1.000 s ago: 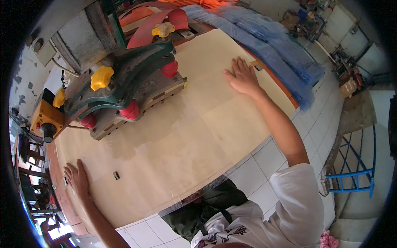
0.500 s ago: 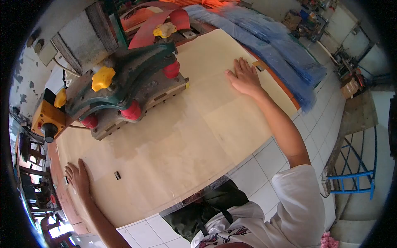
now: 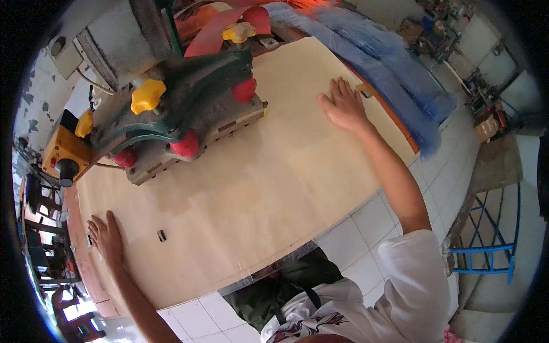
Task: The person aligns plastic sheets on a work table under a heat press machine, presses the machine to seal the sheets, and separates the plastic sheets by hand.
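Note:
My left hand (image 3: 106,239) lies flat with its fingers spread on the near-left part of a large beige sheet (image 3: 269,188). A small dark piece (image 3: 161,235) is on the sheet to the right of that hand. Toward the far right edge of the same sheet, my right hand (image 3: 344,107) rests palm down, fingers stretched out. Just past its fingertips is a small yellow-brown and dark item (image 3: 364,90) at the sheet's edge. Neither hand grips anything.
A dark green machine head (image 3: 200,86) with yellow knobs (image 3: 147,96), red cylinders (image 3: 186,144) and a metal plate (image 3: 200,150) stands over the sheet's left part. Its orange control box (image 3: 67,153) is beside it. Bluish plastic sheeting (image 3: 377,63) lies beyond; a blue metal frame (image 3: 483,250) stands right.
The view has shifted slightly. Both hands stay flat on the sheet in nearly the same places.

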Motion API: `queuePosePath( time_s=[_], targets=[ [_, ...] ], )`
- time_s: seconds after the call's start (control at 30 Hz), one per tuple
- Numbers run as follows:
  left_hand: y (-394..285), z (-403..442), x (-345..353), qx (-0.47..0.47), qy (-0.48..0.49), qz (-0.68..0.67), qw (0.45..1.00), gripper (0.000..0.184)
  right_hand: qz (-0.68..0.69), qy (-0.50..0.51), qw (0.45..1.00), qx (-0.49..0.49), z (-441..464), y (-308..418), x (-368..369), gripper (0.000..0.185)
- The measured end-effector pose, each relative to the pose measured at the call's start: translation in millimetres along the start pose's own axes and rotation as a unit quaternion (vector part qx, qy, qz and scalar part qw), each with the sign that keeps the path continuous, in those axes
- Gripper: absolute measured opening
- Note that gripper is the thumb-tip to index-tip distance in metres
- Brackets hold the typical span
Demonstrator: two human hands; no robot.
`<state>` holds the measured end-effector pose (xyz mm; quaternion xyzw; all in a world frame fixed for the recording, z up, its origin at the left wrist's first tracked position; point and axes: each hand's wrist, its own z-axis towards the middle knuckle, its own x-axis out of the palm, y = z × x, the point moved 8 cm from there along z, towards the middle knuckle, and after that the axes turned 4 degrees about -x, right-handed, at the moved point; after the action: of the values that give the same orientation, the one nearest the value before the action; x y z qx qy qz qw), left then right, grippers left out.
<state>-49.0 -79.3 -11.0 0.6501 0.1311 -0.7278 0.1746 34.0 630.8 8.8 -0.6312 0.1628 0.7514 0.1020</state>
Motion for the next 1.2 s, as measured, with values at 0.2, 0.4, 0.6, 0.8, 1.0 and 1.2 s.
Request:
queuePosePath(
  time_s=[0.2, 0.4, 0.6, 0.8, 1.0, 1.2],
  targets=[
    [-1, 3, -2, 0.015, -0.016, -0.014, 1.0, 0.083, -0.002, -0.021, 1.0, -0.012, 2, 2, -1, 0.074],
    [15, -6, -14, 0.014, -0.121, -0.084, 0.989, 0.073, -0.114, 0.014, 0.987, -0.114, 31, 0, 34, 0.069],
    [-10, -21, -29, 0.011, -0.117, -0.126, 0.985, 0.082, 0.033, 0.031, 0.998, -0.034, 25, -34, 10, 0.08],
    [-4, -25, -29, -0.002, -0.086, -0.138, 0.987, 0.085, 0.023, 0.034, 0.999, -0.031, 22, -25, 14, 0.079],
    [-4, -24, -27, -0.001, -0.1, -0.106, 0.989, 0.084, 0.053, 0.038, 0.997, -0.04, 21, -29, 16, 0.074],
    [-4, -15, -20, 0.0, -0.059, -0.099, 0.993, 0.092, 0.034, 0.047, 0.998, -0.019, 4, 8, 5, 0.075]
  ],
)
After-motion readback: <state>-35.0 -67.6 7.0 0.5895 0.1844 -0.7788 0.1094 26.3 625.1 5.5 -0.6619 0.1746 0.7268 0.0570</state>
